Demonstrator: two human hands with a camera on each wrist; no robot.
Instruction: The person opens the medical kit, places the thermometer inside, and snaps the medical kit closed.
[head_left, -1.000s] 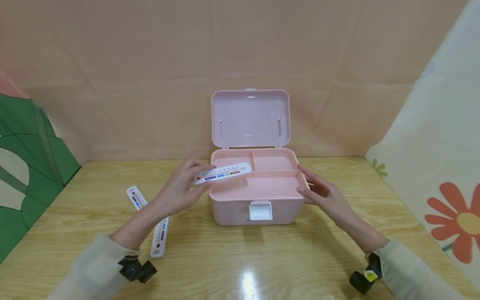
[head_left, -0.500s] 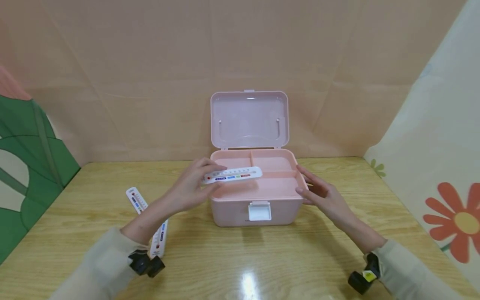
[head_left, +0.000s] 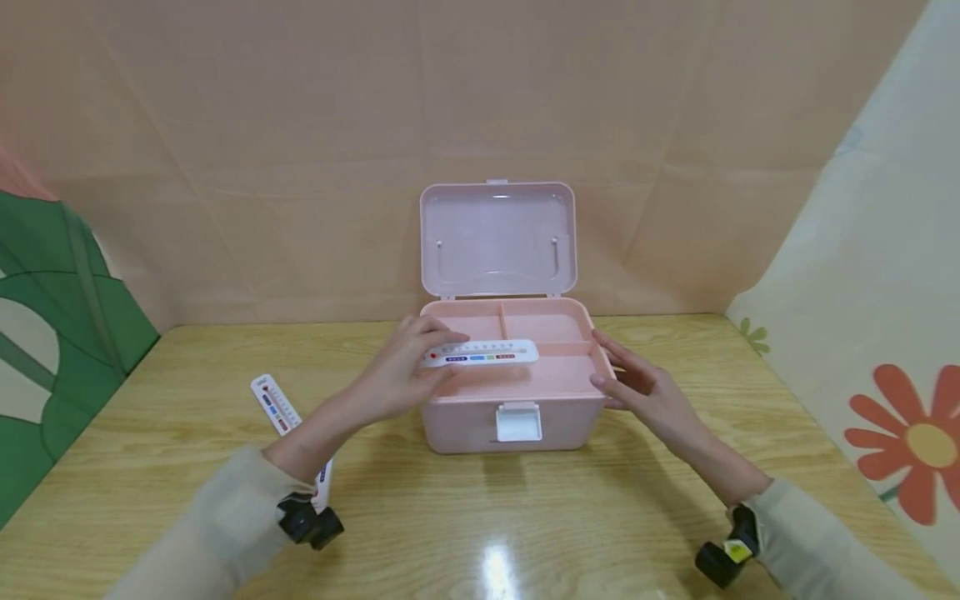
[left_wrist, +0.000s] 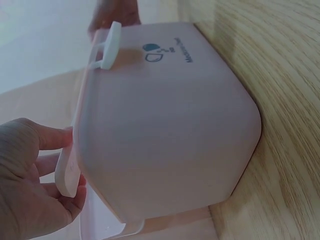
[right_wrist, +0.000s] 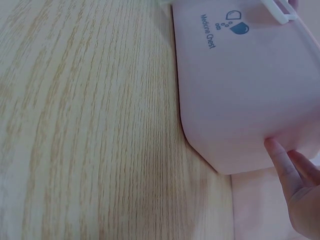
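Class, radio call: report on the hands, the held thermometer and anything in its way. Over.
Left hand pinching thermometer over pink box. Right hand touching its right side. Lid open; nothing seen between thermometer and tray.

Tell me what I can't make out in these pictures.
Head: whether the two table thermometers touch, hidden by the left forearm.
Head: numbers on the held thermometer, too small.
Left wrist: floor of the tray, behind the box wall.
Right wrist: part of the latch, cut off by the top edge.
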